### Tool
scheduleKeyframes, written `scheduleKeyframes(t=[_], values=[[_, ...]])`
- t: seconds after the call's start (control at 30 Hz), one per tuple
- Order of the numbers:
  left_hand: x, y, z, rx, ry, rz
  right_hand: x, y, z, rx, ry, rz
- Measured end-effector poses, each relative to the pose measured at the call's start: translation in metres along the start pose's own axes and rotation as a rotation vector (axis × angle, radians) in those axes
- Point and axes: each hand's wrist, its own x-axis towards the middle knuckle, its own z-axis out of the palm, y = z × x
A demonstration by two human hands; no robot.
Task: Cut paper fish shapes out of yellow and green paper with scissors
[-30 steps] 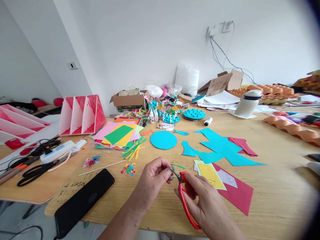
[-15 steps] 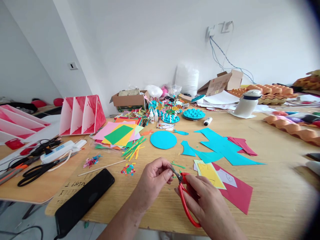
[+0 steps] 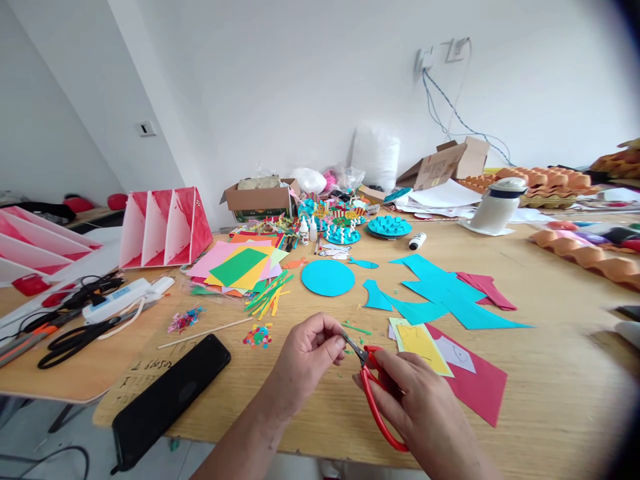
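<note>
Red-handled scissors are in my right hand, its fingers through and around the handles. The blades point up and left and reach the fingertips of my left hand. That hand is closed in a pinch; whatever it grips is too small or hidden to make out. Beyond the hands lies a blue paper circle. Small green paper scraps are scattered just past the blades. Right of them, a yellow paper with drawn lines rests on a red sheet.
Blue paper offcuts spread at the right. Left are a black phone, a wooden stick, paper dots, green and yellow strips and stacked coloured paper. Glue bottles and blue crafts stand behind.
The scissors' handles have shifted slightly down and right with my right hand. My left hand stays nearly in place, still pinched. The whole view has moved a little.
</note>
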Motion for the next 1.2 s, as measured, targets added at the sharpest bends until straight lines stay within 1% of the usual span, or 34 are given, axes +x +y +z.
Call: scheduleKeyframes(t=[0.47,0.6,0.83,0.93,1.2], values=[[0.0001,-0.0017,0.0008,-0.067,0.055,-0.023,-0.0014,0.0027,0.003,-0.029,0.026,-0.026],[0.0001,-0.0032,0.0006,-0.067,0.037,-0.016,0.0003,0.0016,0.004,-0.009,0.018,-0.021],[-0.0021,-0.0046,-0.0012,-0.06,0.019,0.003,0.0001,-0.0025,0.0057,0.037,-0.037,0.032],[-0.0029,-0.004,-0.0007,-0.049,0.001,0.003,0.0005,-0.0031,0.006,0.049,-0.033,0.03],[-0.0041,-0.0018,0.002,-0.055,0.008,-0.005,-0.0004,-0.0014,0.0053,0.029,-0.006,0.011]])
